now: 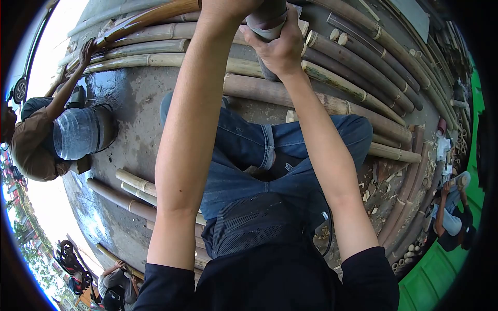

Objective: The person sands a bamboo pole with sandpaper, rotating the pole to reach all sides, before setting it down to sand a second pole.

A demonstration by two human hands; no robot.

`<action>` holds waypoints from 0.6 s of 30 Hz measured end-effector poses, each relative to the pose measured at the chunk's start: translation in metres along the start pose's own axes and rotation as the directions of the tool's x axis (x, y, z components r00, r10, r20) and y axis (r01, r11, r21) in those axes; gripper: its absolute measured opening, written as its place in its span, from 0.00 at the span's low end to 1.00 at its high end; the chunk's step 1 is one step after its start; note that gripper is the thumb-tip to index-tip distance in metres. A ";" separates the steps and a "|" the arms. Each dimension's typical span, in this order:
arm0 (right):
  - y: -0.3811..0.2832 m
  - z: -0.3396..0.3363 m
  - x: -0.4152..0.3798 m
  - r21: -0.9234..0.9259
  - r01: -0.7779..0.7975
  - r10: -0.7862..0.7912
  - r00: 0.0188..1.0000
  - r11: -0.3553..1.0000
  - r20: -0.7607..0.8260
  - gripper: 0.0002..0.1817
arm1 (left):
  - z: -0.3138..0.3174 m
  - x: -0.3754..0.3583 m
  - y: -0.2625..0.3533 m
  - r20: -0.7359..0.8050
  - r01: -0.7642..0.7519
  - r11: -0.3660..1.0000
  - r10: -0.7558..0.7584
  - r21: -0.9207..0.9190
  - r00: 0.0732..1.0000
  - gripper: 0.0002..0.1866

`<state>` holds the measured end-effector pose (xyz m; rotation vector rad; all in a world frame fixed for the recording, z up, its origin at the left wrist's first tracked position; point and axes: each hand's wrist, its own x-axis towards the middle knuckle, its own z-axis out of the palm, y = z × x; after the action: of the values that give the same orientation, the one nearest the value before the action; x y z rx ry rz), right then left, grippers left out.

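Observation:
My right hand (281, 49) is wrapped around a dark brown bamboo pole (273, 11) at the top of the view. A pale greyish band or sheet (270, 32) lies around the pole under my fingers and thumb. My left hand (228, 6) is beside the same pole, cut off by the upper edge, with its fingers out of sight. Below the hands, a thick brown bamboo pole (259, 87) lies across in front of my crossed legs, in blue jeans (233, 135).
Many bamboo poles (358, 65) lie on the concrete floor, ahead and to the right. At left, a person (33, 140) reaches to a glossy pole (150, 18) beside a clear plastic-topped container (78, 132). Other people (118, 287) are lower left and far right, near a green wall (441, 274).

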<state>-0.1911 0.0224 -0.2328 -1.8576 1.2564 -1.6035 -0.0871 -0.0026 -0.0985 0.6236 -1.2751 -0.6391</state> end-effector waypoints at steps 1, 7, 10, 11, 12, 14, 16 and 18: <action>0.002 0.000 -0.001 -0.001 -0.047 0.047 0.999 0.999 -0.005 0.35 | 0.003 0.001 -0.003 -0.015 0.016 1.000 -0.016 0.023 1.000 0.25; 0.033 0.009 -0.008 0.003 0.044 -0.044 0.999 0.999 0.015 0.43 | 0.005 0.003 -0.023 -0.047 0.092 0.994 -0.089 0.062 0.995 0.24; 0.056 0.019 -0.026 -0.009 0.027 -0.027 1.000 1.000 -0.002 0.42 | -0.005 0.010 -0.038 -0.095 0.090 0.989 -0.078 0.120 0.992 0.25; 0.063 0.022 -0.034 -0.012 0.003 -0.003 1.000 1.000 0.006 0.42 | -0.010 0.013 -0.043 -0.094 0.088 0.988 -0.076 0.124 0.993 0.25; 0.074 0.022 -0.048 -0.035 -0.053 0.054 0.998 0.998 0.033 0.42 | -0.013 0.016 -0.046 -0.129 0.095 0.988 -0.079 0.125 0.989 0.25; 0.097 0.023 -0.078 -0.076 -0.073 0.077 0.996 0.994 0.049 0.42 | -0.020 0.017 -0.047 -0.187 0.126 0.983 -0.100 0.136 0.977 0.25; 0.110 0.023 -0.099 -0.143 -0.116 0.128 0.989 0.983 0.073 0.41 | -0.026 0.018 -0.042 -0.197 0.159 0.970 -0.123 0.182 0.973 0.24; 0.117 0.022 -0.107 -0.135 -0.133 0.146 0.985 0.982 0.093 0.42 | -0.034 0.014 -0.043 -0.209 0.208 0.951 -0.160 0.230 0.965 0.24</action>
<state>-0.2091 0.0416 -0.3908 -1.8561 1.4397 -1.3664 -0.0554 -0.0399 -0.1265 0.9991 -1.1352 -0.5612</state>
